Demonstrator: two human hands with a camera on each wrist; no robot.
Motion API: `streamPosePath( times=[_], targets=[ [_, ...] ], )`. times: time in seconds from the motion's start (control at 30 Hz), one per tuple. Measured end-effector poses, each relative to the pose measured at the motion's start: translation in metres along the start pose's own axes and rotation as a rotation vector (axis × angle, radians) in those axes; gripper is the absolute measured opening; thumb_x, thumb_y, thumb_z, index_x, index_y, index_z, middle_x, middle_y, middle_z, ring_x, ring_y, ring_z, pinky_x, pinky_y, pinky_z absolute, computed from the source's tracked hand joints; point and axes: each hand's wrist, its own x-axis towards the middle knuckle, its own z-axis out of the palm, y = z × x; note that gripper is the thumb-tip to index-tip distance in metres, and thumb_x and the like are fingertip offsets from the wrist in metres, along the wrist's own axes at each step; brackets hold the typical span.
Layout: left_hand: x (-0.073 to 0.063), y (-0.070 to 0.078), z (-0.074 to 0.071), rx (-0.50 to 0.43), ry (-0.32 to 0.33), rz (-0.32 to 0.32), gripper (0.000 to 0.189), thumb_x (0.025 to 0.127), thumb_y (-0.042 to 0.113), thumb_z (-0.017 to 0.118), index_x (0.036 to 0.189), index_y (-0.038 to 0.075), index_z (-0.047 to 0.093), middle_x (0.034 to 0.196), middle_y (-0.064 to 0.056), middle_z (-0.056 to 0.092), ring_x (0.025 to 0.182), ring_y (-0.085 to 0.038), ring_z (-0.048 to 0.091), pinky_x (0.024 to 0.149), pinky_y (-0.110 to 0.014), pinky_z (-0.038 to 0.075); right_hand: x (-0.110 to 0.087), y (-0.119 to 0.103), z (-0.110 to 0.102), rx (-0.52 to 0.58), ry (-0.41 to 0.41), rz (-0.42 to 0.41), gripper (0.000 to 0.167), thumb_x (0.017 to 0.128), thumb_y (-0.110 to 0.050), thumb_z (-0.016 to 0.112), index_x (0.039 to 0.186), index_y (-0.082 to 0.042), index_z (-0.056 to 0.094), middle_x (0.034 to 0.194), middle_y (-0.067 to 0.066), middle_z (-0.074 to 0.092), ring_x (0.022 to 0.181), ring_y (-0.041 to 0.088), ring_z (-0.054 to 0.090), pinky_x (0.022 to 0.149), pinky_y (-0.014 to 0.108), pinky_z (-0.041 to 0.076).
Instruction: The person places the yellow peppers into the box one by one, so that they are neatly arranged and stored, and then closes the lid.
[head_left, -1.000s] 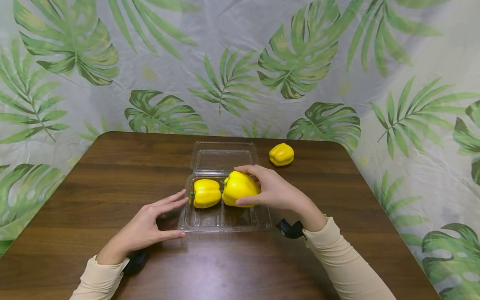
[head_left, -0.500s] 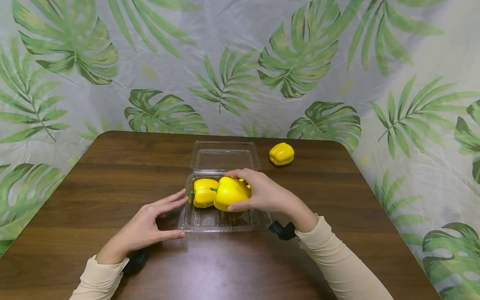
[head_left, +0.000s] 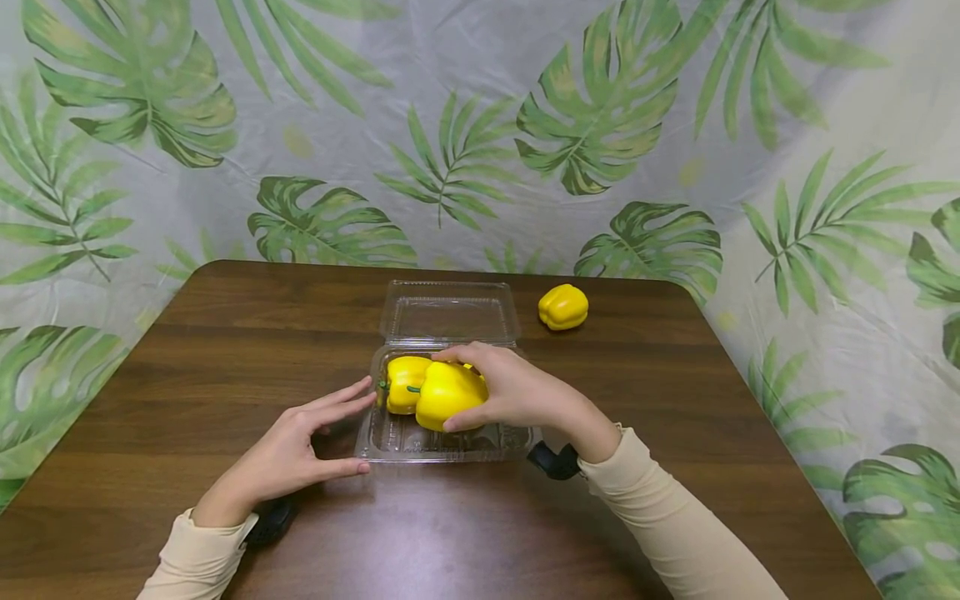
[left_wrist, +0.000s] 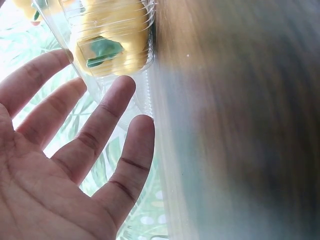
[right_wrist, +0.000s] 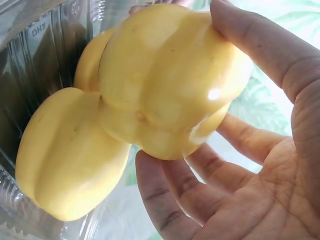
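Note:
My right hand grips a yellow bell pepper between thumb and fingers, its green stem pointing left. It is raised above a clear plastic clamshell container whose lid lies back. Inside, at the left, sits another yellow bell pepper. A further yellow pepper shows in the container in the right wrist view; in the head view the held one mostly hides it. My left hand has its fingers extended at the container's left side, the thumb near the front corner. The left wrist view shows fingertips close to the clear wall.
One more yellow bell pepper lies on the brown wooden table, right of the raised lid. A leaf-patterned cloth hangs behind the table's far edge. A black wrist device sits under the right wrist.
My right hand has moved left and slightly nearer with the held bell pepper, which now covers part of the left pepper. The left hand and the container have stayed put.

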Motion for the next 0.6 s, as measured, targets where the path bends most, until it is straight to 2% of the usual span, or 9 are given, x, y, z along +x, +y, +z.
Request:
streamPosePath(
  times=[0.1, 0.17, 0.3, 0.4, 0.47, 0.6],
  targets=[
    [0.0, 0.0, 0.0, -0.004, 0.0, 0.0, 0.083, 0.082, 0.046, 0.094, 0.153, 0.018, 0.063, 0.167, -0.003, 0.05, 0.147, -0.032, 0.057, 0.115, -0.014, 0.039, 0.003, -0.001, 0.002, -0.02, -0.015, -0.02, 0.084, 0.085, -0.038, 0.093, 0.155, -0.012, 0.055, 0.15, 0.008, 0.063, 0.132, 0.026, 0.062, 0.109, 0.044, 0.053],
    [0.0, 0.0, 0.0, -0.002, 0.001, 0.002, 0.082, 0.081, 0.045, 0.094, 0.153, 0.018, 0.063, 0.167, -0.003, 0.051, 0.146, -0.032, 0.058, 0.115, -0.015, 0.041, 0.005, -0.002, 0.003, -0.032, -0.03, -0.029, 0.084, 0.085, -0.039, 0.093, 0.155, -0.012, 0.055, 0.151, 0.008, 0.063, 0.132, 0.026, 0.062, 0.109, 0.043, 0.053],
    [0.0, 0.001, 0.0, 0.006, -0.001, 0.003, 0.082, 0.082, 0.044, 0.094, 0.153, 0.018, 0.063, 0.167, -0.003, 0.051, 0.146, -0.031, 0.058, 0.111, -0.031, 0.053, 0.008, -0.003, 0.005, -0.048, -0.058, -0.033, 0.084, 0.085, -0.039, 0.093, 0.156, -0.012, 0.054, 0.152, 0.008, 0.062, 0.133, 0.025, 0.062, 0.11, 0.043, 0.052],
    [0.0, 0.0, 0.0, 0.01, -0.001, -0.001, 0.082, 0.082, 0.044, 0.094, 0.153, 0.019, 0.062, 0.167, -0.003, 0.05, 0.146, -0.031, 0.058, 0.109, -0.041, 0.056, 0.01, -0.003, 0.006, -0.049, -0.077, -0.024, 0.085, 0.086, -0.039, 0.093, 0.157, -0.014, 0.054, 0.153, 0.008, 0.061, 0.134, 0.025, 0.061, 0.112, 0.043, 0.052],
    [0.0, 0.0, 0.0, 0.011, -0.001, -0.001, 0.082, 0.082, 0.045, 0.094, 0.153, 0.019, 0.062, 0.167, -0.002, 0.051, 0.146, -0.031, 0.058, 0.11, -0.04, 0.056, 0.011, -0.004, 0.006, -0.051, -0.089, -0.026, 0.084, 0.086, -0.039, 0.092, 0.157, -0.014, 0.053, 0.154, 0.008, 0.06, 0.135, 0.025, 0.061, 0.113, 0.043, 0.052],
    [0.0, 0.0, 0.0, 0.007, 0.002, 0.003, 0.082, 0.082, 0.046, 0.094, 0.153, 0.019, 0.063, 0.167, -0.003, 0.051, 0.146, -0.031, 0.058, 0.113, -0.029, 0.051, 0.013, -0.006, 0.009, -0.063, -0.111, -0.04, 0.083, 0.087, -0.038, 0.092, 0.156, -0.013, 0.054, 0.154, 0.009, 0.061, 0.134, 0.025, 0.062, 0.112, 0.042, 0.052]
  ],
)
